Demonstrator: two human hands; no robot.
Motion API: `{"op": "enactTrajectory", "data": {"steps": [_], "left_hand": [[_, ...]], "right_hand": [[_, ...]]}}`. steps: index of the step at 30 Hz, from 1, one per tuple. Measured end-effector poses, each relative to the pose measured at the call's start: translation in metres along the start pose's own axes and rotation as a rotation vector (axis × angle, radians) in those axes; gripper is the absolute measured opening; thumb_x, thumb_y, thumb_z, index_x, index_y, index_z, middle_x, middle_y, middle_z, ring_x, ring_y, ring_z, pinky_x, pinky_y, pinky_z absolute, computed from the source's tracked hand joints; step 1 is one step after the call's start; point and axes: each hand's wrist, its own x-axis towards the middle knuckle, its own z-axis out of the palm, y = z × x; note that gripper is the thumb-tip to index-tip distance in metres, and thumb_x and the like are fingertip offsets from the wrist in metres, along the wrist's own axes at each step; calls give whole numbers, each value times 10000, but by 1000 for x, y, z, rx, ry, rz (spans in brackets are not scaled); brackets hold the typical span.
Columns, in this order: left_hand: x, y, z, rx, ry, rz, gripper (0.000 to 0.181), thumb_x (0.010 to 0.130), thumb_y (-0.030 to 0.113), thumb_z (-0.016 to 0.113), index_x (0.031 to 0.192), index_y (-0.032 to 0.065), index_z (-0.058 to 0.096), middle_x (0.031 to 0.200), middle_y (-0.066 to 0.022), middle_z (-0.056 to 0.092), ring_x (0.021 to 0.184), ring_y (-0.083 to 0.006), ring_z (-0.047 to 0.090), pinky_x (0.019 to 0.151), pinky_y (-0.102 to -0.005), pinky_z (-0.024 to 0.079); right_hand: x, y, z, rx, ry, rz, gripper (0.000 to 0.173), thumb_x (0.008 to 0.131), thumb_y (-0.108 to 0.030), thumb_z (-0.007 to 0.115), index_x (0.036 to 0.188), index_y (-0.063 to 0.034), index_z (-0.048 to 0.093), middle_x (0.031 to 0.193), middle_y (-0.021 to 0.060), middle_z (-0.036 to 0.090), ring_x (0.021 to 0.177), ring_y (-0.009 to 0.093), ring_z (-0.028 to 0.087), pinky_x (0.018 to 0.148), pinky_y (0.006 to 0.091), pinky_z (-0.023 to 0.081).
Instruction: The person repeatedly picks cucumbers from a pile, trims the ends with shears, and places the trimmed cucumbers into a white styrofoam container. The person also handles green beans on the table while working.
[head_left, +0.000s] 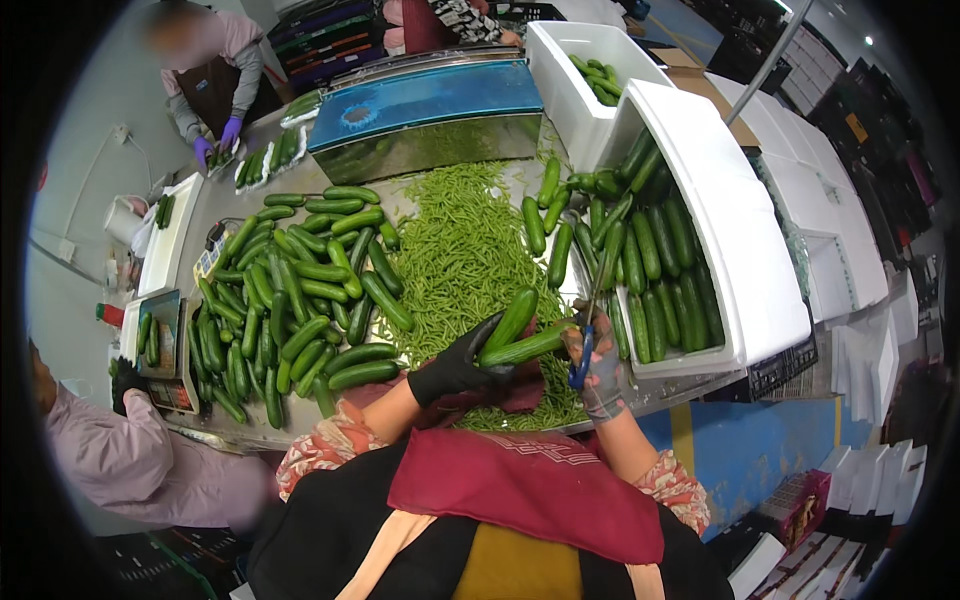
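My left hand (457, 364), in a black glove, holds two cucumbers (511, 324) above a spread of green beans (457, 247). Blue-handled scissors (582, 356) are in my right hand (597, 367), which wears a stained grey glove; its fingers are at the right end of the lower cucumber. The scissor blades point up, away from me. To the left lies a big pile of cucumbers (277, 300) on the metal table (300, 180). On the right a tilted white foam box (720, 195) holds many cucumbers, and several more (555, 210) lie loose by its opening.
A blue-topped metal unit (427, 101) stands at the table's back. Behind the foam box is another (559, 90) with cucumbers. At back left a person in purple gloves (217, 142) handles wrapped cucumber trays (270, 159). Another person (142, 450) is at left beside a scale (161, 337).
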Motion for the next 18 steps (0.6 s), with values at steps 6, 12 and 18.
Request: {"op": "enactTrajectory", "data": {"steps": [6, 12, 18], "left_hand": [[0, 1, 26, 282, -35, -60, 829, 668, 176, 728, 1331, 29, 253, 1282, -97, 403, 1136, -166, 413, 949, -328, 346], [0, -3, 28, 817, 211, 104, 765, 611, 305, 729, 1246, 75, 372, 1030, -145, 544, 904, -281, 558, 771, -374, 441], [-1, 2, 27, 1064, 285, 251, 763, 580, 338, 734, 1213, 83, 392, 897, -142, 549, 774, -319, 553, 657, -408, 429]], "right_hand": [[2, 32, 27, -475, 252, -65, 427, 872, -294, 471, 1149, 18, 382, 835, 175, 507, 507, 145, 454, 380, 188, 381], [-1, 55, 64, -929, 357, -214, 335, 905, -167, 398, 1160, 49, 367, 992, 241, 507, 455, 77, 420, 437, 157, 427], [-9, 43, 44, -997, 328, -233, 313, 887, -73, 423, 1181, 13, 362, 1063, 286, 490, 588, 103, 518, 525, 176, 477]]}}
